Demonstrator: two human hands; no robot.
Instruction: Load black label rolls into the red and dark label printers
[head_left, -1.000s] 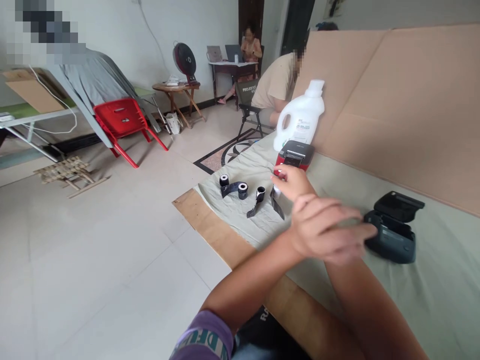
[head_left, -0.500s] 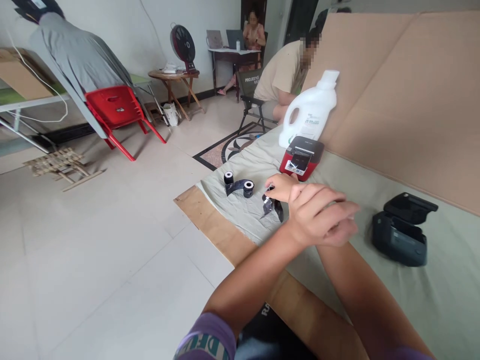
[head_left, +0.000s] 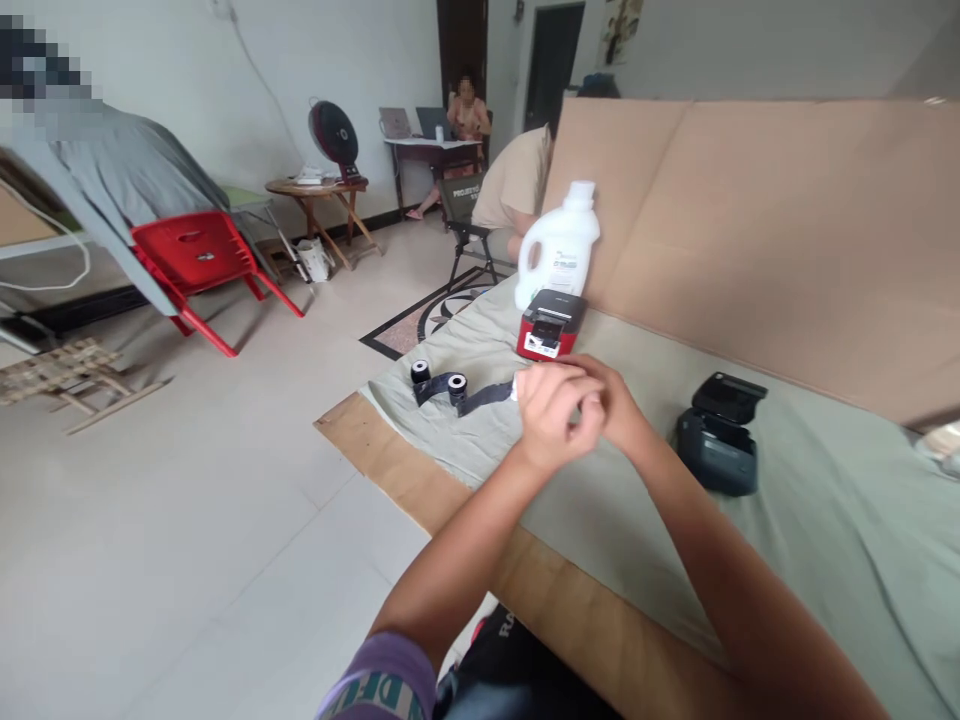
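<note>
My left hand (head_left: 556,415) is closed with its fingers curled; what it holds, if anything, is hidden. Just behind and to its right is my right hand (head_left: 611,395), its fingers mostly covered by the left. A small white roll end (head_left: 514,388) shows at the left hand's outer edge, joined to a black ribbon (head_left: 486,397). That ribbon runs left over the cloth to an upright black roll with a white core (head_left: 457,384), and on to a second such roll (head_left: 420,371). Past the hands sits a red and black printer (head_left: 551,325).
Behind the printer stands a white jug (head_left: 562,245). An opened dark device (head_left: 718,440) lies to the right on the green cloth (head_left: 810,520). A cardboard panel (head_left: 750,240) rises at the back. A person (head_left: 510,190) sits beyond the cloth.
My hands have come together, where my left hand lay across my right wrist. The ribbon beside them is stretched out instead of bunched, linking to the nearer roll. The view has shifted.
</note>
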